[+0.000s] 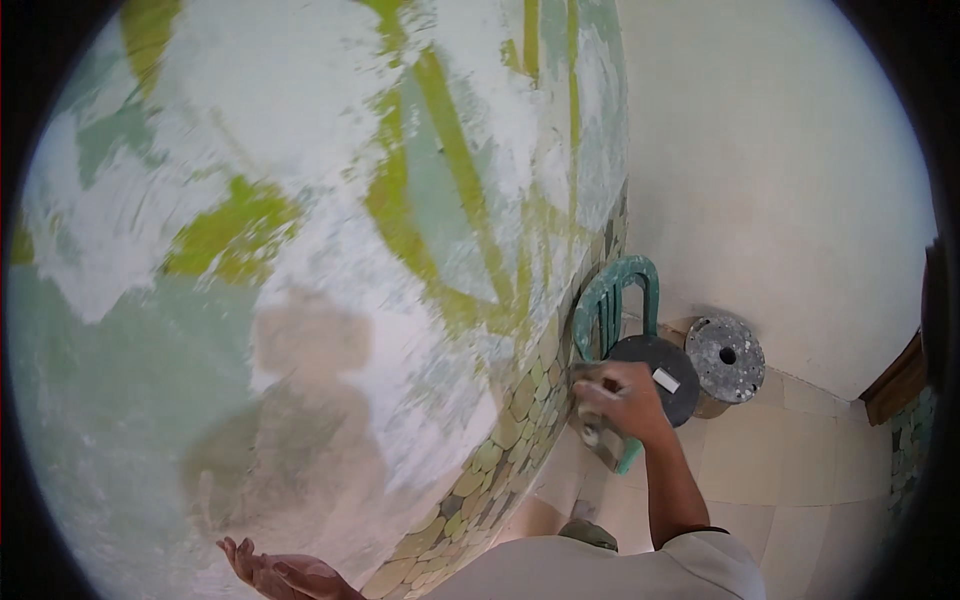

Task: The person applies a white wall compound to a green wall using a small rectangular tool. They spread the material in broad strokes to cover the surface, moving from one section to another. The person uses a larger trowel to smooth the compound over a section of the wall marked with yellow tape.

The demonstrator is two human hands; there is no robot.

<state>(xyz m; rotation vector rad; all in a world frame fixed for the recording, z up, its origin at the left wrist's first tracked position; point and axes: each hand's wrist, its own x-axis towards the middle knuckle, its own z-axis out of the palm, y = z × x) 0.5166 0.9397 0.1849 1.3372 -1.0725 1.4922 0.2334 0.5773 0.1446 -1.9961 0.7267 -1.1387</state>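
Note:
Beside the wall's stone-patterned band, my right hand (630, 397) is closed around the handle of a plastering trowel (600, 445), its flat blade smeared with pale material. Motion blurs the fingers a little. At the lower left, my left hand (285, 574) is held palm up near the wall, fingers apart and nothing in it. The large wall (330, 240) carries uneven white patches over green and yellow-green paint, with my shadow across its lower part.
Close to my right hand are a green plastic chair (645, 285), a dark round surface (660, 350) bearing a small white block (666, 381), and a spattered grey drum (722, 362) with a central hole. A plain pale wall (770, 180) rises behind the tiled floor (770, 450).

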